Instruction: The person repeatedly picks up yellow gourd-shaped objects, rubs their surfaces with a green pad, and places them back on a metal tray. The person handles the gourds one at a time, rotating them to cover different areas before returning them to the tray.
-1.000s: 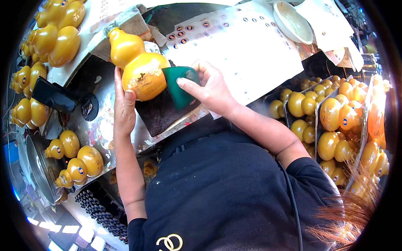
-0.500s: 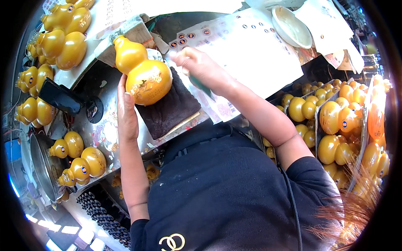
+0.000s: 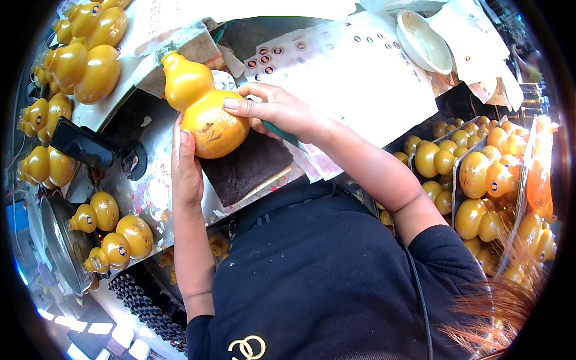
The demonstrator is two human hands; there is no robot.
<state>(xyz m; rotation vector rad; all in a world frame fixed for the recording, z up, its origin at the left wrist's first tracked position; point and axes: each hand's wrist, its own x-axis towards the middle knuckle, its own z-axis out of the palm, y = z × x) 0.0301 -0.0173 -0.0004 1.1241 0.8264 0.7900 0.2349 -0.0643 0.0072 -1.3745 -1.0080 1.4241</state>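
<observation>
Glossy yellow gourd-shaped bottle lies on a dark brown cloth pad on the metal worktop, neck pointing up-left. Left hand is flat and open against the bottle's lower left side, fingers extended. Right hand rests fingers on the bottle's right side, fingers curled around a green tool. White sticker sheet lies beyond; white bowl top right.

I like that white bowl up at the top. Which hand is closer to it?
Right. The right hand lies on the yellow gourd, on the side toward the white bowl. The left hand presses the gourd's opposite side, farther from the bowl.
</observation>
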